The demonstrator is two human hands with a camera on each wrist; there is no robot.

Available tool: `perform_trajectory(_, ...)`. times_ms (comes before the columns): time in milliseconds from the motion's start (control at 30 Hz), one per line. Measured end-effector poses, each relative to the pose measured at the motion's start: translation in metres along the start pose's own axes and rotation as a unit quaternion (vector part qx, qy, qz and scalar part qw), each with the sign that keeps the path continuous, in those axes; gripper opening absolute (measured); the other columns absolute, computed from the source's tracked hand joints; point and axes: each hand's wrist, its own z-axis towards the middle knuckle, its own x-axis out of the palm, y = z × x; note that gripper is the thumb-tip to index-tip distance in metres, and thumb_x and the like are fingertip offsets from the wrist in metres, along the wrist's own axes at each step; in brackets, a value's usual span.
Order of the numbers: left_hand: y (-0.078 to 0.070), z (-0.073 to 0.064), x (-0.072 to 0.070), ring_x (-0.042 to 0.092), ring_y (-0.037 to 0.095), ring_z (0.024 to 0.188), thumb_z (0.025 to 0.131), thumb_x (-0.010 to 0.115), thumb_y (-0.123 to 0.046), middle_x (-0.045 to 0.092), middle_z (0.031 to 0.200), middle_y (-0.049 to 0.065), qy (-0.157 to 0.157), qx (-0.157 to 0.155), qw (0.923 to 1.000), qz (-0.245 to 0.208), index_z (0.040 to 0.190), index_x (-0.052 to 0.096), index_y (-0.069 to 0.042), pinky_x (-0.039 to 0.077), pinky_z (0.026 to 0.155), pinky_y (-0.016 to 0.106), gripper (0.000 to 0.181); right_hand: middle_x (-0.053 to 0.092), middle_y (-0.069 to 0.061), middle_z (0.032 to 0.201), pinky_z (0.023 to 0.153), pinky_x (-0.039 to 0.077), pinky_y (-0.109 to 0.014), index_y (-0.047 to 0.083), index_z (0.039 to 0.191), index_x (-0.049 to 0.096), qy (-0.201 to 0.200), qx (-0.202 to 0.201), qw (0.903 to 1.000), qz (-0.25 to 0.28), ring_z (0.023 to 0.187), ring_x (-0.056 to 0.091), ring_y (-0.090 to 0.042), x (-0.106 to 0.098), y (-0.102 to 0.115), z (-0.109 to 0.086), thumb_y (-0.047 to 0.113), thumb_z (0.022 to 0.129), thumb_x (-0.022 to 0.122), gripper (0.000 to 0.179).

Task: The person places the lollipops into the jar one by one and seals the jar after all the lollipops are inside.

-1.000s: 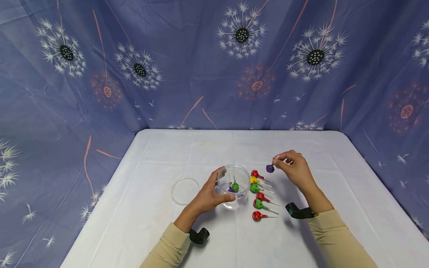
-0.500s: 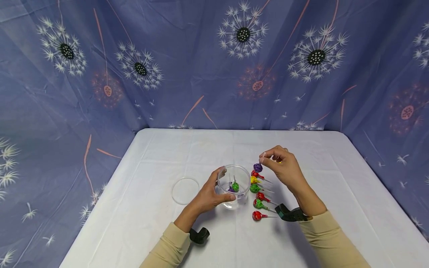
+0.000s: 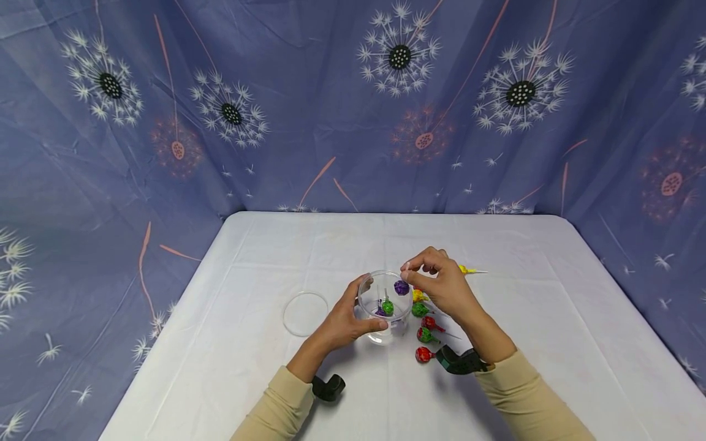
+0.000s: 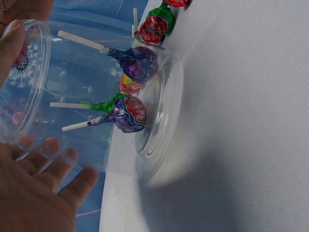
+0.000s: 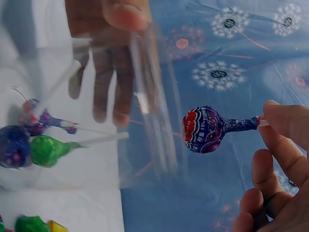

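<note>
Held purple lollipop [image 5: 205, 130] moved to jar [image 4: 89, 72] mouth, stick [image 5: 263, 123] partly hidden

Lid [image 3: 305, 314] L of tub [image 3: 399, 329], pops [image 3: 424, 335] R

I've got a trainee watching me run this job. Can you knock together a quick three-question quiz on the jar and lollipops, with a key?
1. Multiple choice: what do the fingers of the right hand pinch?
A) a yellow lollipop
B) a purple lollipop, by its stick
C) a red lollipop

2. True or false: a green lollipop is inside the clear jar that the left hand holds.

3. Fill in: in the head view, the clear round lid lies to the ____ of the jar.

Key: 1. B; 2. True; 3. left
</note>
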Motion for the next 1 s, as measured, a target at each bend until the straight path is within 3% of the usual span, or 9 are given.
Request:
perform_trajectory(233,0.004,0.000,-0.001,0.037,0.030,0.136,0.075,0.079,-0.037,0.034,0.151,0.008,0.003,0.018,0.9998,-0.002,0.150,0.019,-0.024,0.033,0.112,0.049,0.097,0.059,0.000,0.089,0.076,0.032,-0.033,0.019,0.086,0.071,0.018,-0.001,0.9996,-0.020,0.089,0.039,-0.023,0.015,-0.007,-0.002,0.022,0.083,0.072,0.004)
perform_trajectory(467,0.000,-0.001,-0.001,0.036,0.029,0.137,0.076,0.079,-0.026,0.032,0.152,0.006,0.004,0.010,0.9999,-0.003,0.150,0.018,-0.023,0.032,0.112,0.048,0.096,0.058,0.002,0.086,0.073,0.034,-0.034,0.018,0.085,0.072,0.021,-0.011,0.9987,-0.045,0.087,0.039,-0.022,0.025,-0.014,-0.002,0.017,0.080,0.074,0.005)
perform_trajectory(667,0.002,-0.001,-0.001,0.036,0.027,0.138,0.076,0.078,-0.035,0.033,0.151,0.003,0.002,0.023,0.9997,0.003,0.149,0.019,-0.026,0.033,0.112,0.046,0.094,0.059,0.004,0.084,0.074,0.034,-0.033,0.017,0.084,0.073,0.019,-0.017,0.9977,-0.062,0.086,0.040,-0.020,0.028,-0.016,-0.003,0.016,0.079,0.075,0.005)
perform_trajectory(1000,0.003,0.000,-0.002,0.036,0.029,0.137,0.075,0.078,-0.040,0.032,0.151,0.004,0.004,0.033,0.9995,0.002,0.150,0.019,-0.019,0.033,0.111,0.048,0.098,0.057,0.005,0.085,0.073,0.032,-0.031,0.019,0.084,0.074,0.023,-0.003,0.9962,-0.084,0.086,0.040,-0.017,0.033,-0.021,-0.004,0.019,0.080,0.073,0.004)
